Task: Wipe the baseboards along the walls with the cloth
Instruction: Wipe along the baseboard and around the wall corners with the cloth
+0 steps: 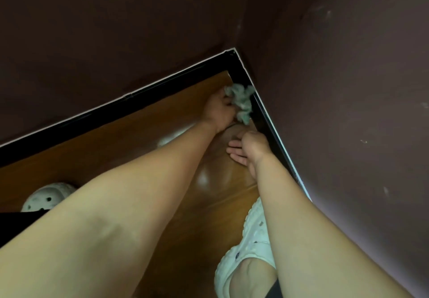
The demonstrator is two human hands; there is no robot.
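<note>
Now the left hand [218, 112] grips the cloth [241, 102], with the fingers curled round the bunched fabric. The cloth lies at 3 o'clock from this hand and touches the black baseboard [262, 118] of the right wall, near the corner [232, 53]. This baseboard has its long axis from 11 o'clock, at the corner, to 5 o'clock, towards the person. The right hand [247, 152] is at 5 o'clock from the cloth, just beside the same baseboard. Its fingers are straight and apart on the floor [116, 149] and hold nothing. The left hand is nearer to the corner, so the next stroke probably must follow that 11-to-5 line. A second baseboard [92, 116] runs from the corner to 8 o'clock. No container is seen.
</note>
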